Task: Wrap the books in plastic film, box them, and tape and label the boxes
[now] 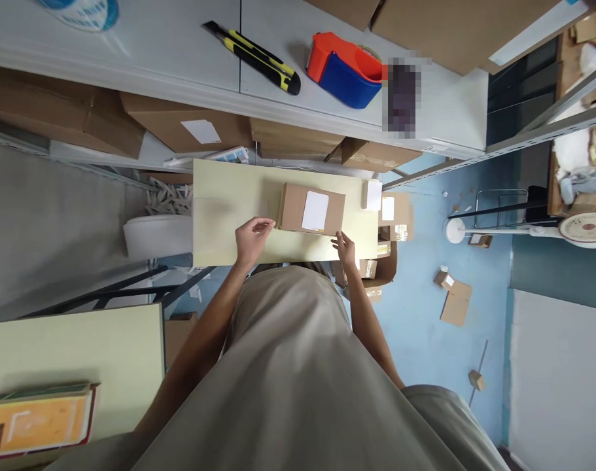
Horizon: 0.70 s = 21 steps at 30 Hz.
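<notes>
A closed brown cardboard box (290, 208) with a white label (316, 210) on its top lies on the pale yellow table (219, 239) in front of me. My left hand (252, 239) is at the box's near left corner. Its fingertips are pressed together in a pinch, and anything between them is too small to make out. On the other side, my right hand (345, 248) has its fingers apart, with one fingertip touching the near right corner of the box.
Above the table, a shelf (155, 49) bears a yellow-black box cutter (258, 57) and an orange-blue tape dispenser (347, 70). A small white box (372, 195) stands at the table's right end. Several cartons (298, 137) line the lower shelf. A white fan (585, 229) is at right.
</notes>
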{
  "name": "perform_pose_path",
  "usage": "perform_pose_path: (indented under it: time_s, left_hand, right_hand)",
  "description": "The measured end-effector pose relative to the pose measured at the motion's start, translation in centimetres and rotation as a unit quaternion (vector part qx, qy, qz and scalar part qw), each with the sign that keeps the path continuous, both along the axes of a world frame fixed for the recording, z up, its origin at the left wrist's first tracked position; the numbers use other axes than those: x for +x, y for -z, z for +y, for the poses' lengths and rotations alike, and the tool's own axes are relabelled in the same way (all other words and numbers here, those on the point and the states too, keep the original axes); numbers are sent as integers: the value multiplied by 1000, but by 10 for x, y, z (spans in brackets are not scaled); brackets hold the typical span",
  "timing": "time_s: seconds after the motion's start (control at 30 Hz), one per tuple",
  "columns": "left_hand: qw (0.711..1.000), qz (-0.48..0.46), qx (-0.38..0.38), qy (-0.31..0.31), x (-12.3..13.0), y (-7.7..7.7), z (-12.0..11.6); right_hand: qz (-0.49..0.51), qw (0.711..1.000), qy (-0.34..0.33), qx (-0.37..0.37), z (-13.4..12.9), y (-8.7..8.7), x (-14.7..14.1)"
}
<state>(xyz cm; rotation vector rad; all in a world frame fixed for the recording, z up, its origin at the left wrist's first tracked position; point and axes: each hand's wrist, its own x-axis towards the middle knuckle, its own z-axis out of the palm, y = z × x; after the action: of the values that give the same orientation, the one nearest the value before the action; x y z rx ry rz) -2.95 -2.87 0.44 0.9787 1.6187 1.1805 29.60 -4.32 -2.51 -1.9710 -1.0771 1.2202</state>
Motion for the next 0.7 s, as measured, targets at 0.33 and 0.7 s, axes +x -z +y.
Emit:
perform_pose_path:
  time_s: [0.33, 0.7]
  left_hand:
    - [999, -8, 31, 13, 1, -9, -3]
    - [1000, 9, 22, -5, 20, -22, -6]
  right_hand:
    - [-10, 999, -32, 2, 8, 6, -14]
    - [-194, 976, -101, 10, 45, -22, -8]
